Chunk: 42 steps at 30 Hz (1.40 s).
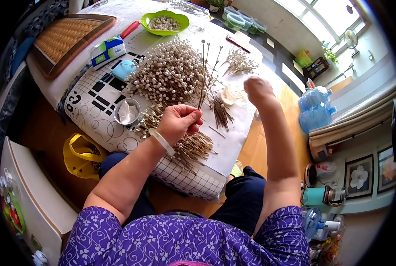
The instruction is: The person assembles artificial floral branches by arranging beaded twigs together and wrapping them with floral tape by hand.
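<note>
My left hand (180,120), with a pale bracelet at the wrist, pinches a few thin dark stems (203,75) that stand upright from its fingertips. My right hand (258,91) is closed, raised over the table's right side; what it may hold is too small to make out. Just left of it lies a pale, translucent round item (231,94), perhaps a roll of tape. A large pile of dried stems with white bead-like heads (167,71) fills the middle of the table. More stems (189,148) lie below my left hand, and a small bundle (222,113) lies to its right.
A green bowl (180,18) of white beads stands at the back. Nearby are a tissue pack (108,52), a light blue item (124,69) and a small tub (138,120) with white material. More stems (241,61) lie far right. A yellow bag (69,155) is beside the table.
</note>
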Motion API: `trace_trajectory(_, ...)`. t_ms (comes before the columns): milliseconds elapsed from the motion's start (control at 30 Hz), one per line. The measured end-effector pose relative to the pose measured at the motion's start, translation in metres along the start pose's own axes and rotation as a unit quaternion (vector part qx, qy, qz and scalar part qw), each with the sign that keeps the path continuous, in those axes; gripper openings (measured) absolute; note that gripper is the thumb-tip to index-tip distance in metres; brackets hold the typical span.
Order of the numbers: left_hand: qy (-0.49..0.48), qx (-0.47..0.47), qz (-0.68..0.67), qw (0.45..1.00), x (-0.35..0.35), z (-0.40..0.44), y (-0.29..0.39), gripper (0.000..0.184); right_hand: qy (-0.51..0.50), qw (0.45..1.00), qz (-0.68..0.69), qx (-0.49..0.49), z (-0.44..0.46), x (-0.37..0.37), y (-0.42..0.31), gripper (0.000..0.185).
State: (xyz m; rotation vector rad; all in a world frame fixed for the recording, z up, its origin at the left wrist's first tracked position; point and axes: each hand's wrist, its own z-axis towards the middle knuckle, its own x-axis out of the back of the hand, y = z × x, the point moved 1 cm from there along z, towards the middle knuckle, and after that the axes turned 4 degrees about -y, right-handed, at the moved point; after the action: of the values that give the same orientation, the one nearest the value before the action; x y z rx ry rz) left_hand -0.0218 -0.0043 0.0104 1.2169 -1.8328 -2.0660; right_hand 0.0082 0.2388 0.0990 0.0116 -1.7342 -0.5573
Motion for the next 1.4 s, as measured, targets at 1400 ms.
trace_trajectory(1400,0.013,0.022,-0.012,1.0,-0.009,0.004,-0.012,0.014,0.294,0.797,0.521,0.087,-0.115,-0.03,-0.089,0.006)
